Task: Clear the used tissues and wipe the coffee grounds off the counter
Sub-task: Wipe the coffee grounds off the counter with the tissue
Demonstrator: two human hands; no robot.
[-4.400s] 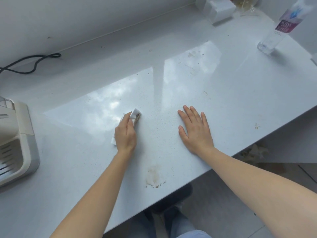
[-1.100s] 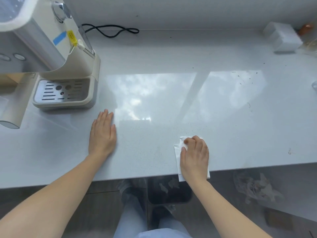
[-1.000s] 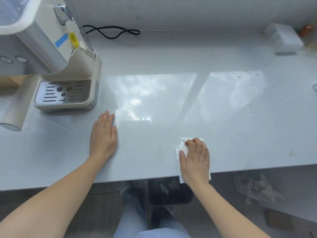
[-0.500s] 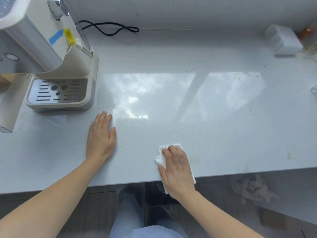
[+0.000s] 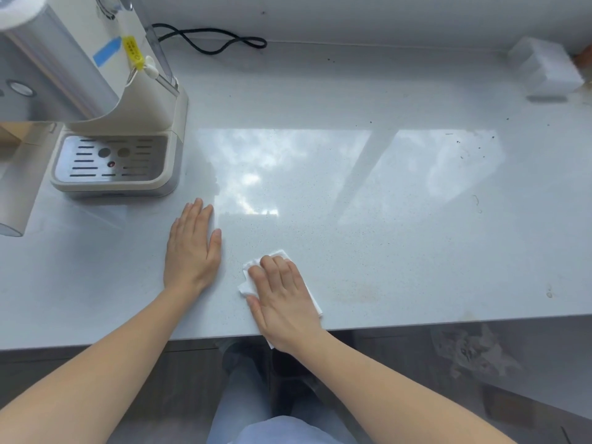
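Observation:
My right hand lies flat on a white tissue, pressing it against the pale grey counter close to the front edge; part of the tissue hangs over the edge. My left hand rests flat on the counter just to its left, fingers together, holding nothing. Dark coffee grounds are scattered at the far right of the counter, and fine specks dot the middle. A small brownish stain sits near the right front edge.
A cream coffee machine with a metal drip tray stands at the left. A black cable loops along the back wall. A white box sits at the back right. Crumpled tissues lie below the counter.
My right hand has slid the tissue leftward along the front edge, ending close to my left hand. My left hand has stayed put. Earlier, my left hand held a soiled tissue.

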